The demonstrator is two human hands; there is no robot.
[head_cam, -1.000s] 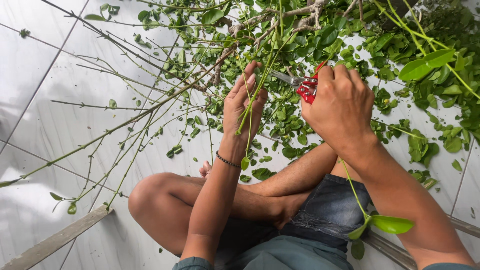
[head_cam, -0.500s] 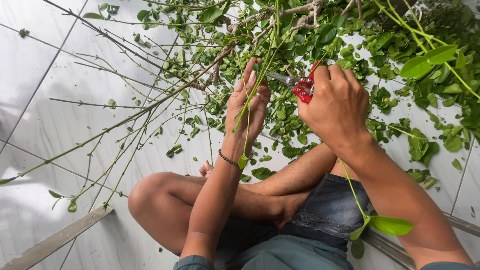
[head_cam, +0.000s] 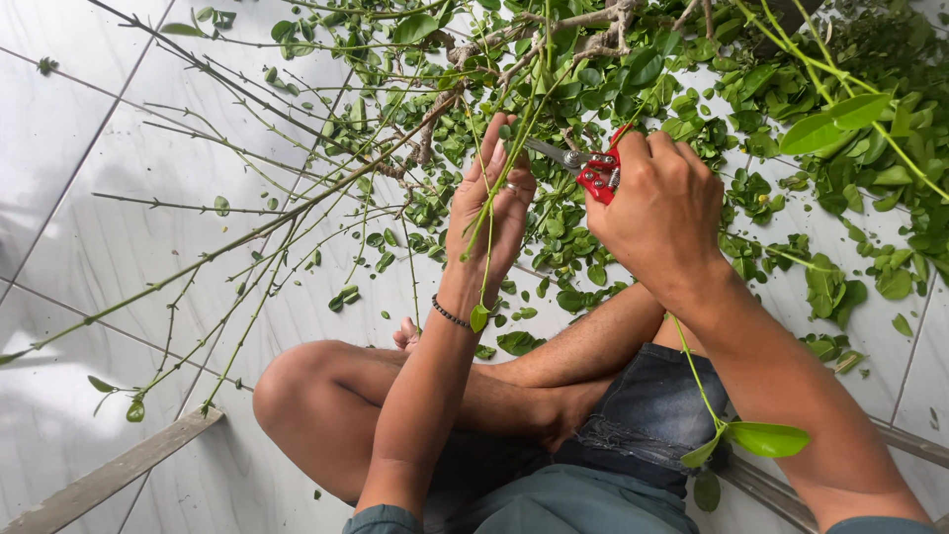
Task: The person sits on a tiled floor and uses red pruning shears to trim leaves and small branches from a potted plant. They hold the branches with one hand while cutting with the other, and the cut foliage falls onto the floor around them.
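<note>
Red pruning shears (head_cam: pixel 598 170) in right hand (head_cam: pixel 662 213); left hand (head_cam: pixel 491 213) holds green stem (head_cam: pixel 494 188).

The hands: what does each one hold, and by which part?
The right hand holds red-handled pruning shears by the handles. The left hand holds a thin green stem along its middle.

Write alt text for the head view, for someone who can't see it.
A person sitting cross-legged on a white tiled floor holds red-handled pruning shears in the right hand, blades pointing toward the left hand, which grips a thin green stem. Bare twigs fan out to the left, and cut leaves litter the floor ahead.
</note>
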